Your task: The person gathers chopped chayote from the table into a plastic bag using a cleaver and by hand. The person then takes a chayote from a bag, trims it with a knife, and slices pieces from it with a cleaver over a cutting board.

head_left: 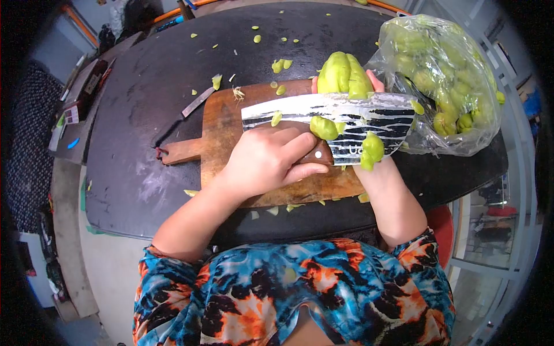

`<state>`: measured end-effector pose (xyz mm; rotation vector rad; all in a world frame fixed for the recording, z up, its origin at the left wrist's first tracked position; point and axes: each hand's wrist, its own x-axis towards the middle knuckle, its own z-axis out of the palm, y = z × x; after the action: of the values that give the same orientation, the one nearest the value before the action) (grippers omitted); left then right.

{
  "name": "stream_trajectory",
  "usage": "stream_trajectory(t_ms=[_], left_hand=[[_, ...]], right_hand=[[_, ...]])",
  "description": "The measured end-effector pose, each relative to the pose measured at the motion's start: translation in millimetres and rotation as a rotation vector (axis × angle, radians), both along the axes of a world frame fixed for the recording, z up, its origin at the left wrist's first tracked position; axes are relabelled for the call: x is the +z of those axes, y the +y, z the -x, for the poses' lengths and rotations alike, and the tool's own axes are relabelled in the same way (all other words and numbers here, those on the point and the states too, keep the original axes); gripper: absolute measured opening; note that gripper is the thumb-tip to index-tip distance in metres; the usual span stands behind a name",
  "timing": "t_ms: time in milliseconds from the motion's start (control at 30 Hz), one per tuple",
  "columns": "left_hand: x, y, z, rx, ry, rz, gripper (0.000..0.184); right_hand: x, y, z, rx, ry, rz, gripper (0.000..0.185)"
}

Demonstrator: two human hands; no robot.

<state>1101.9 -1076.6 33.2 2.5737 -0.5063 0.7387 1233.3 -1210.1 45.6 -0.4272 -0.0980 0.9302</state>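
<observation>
My left hand (262,158) is closed around the dark wooden handle of a cleaver (353,112). Its broad blade lies level across the view, streaked with pale residue, with green slivers stuck to it. Behind the blade, my right hand (376,82) grips a large pale green chayote (344,75); fingertips show on both sides of it, while the blade hides the palm. The cleaver's upper edge overlaps the chayote's lower end, and whether they touch I cannot tell. Beneath both hands is a wooden cutting board (222,124) with a handle pointing left.
A clear plastic bag (485,109) full of chayotes stands at the right of the black table (144,75). A small knife (196,102) lies left of the board, its blade tip near a green scrap. Peelings (281,65) are scattered around. A red stool (441,233) is partly visible below right.
</observation>
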Motion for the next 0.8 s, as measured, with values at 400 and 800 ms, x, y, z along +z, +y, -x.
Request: stream_trajectory(t_ms=[400,800], left_hand=[[-5,-1,-1,0.017,0.013,0.016,0.037],[-7,-2,-3,0.043,0.027,0.027,0.036]], right_hand=[[-6,3,-2,-0.021,-0.031,0.025,0.055],[-21,5,-9,0.039,0.046,-0.076,0.061]])
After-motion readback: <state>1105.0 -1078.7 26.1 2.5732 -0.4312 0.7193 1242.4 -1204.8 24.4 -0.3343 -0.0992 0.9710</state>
